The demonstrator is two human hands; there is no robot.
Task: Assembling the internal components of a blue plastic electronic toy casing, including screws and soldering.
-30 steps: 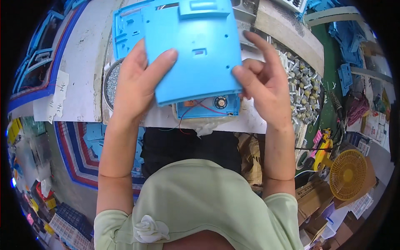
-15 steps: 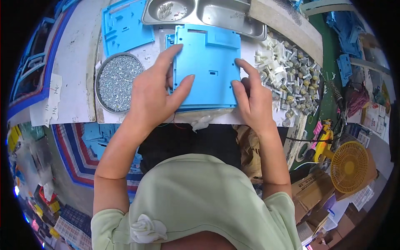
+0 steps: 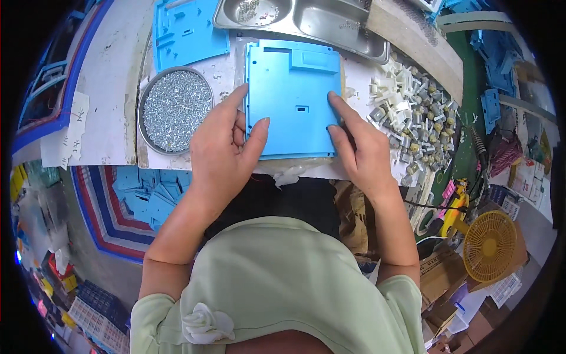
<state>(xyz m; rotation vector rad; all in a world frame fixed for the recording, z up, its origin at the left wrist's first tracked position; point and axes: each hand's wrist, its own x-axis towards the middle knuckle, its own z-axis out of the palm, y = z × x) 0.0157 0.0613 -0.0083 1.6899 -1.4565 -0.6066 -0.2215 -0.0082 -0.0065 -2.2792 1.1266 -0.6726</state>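
Plainly, paper slip [image 3: 73,133]: pale, rough-edged, with dark handwritten marks, at the left part of the worktable [image 3: 115,115].
Carton [image 3: 442,274]: brown cardboard at lower right, with dark print on its side.
Blue panel [image 3: 283,88]: smooth, squarish plastic, lying face up near the worktable's front edge; a raised block at upper right, a long slot at upper left, a small rectangular window near the middle.
Left hand [image 3: 224,141]: at the panel's left edge, thumb tip touching the face.
Right hand [image 3: 368,150]: at the opposite edge, index finger and thumb spread, tips touching.
Hands' state: apart, panel between them; I cannot tell whether hidden fingers grip beneath.
Round dish [image 3: 141,115]: metal-rimmed, heaped with shiny bits [image 3: 177,109], probably screws, though too small to be sure.
Tray [image 3: 336,26]: polished steel, rounded compartments, beyond the panel.
Loose pile [image 3: 427,121]: white plastic pieces and grey metal parts, right of the right hand.
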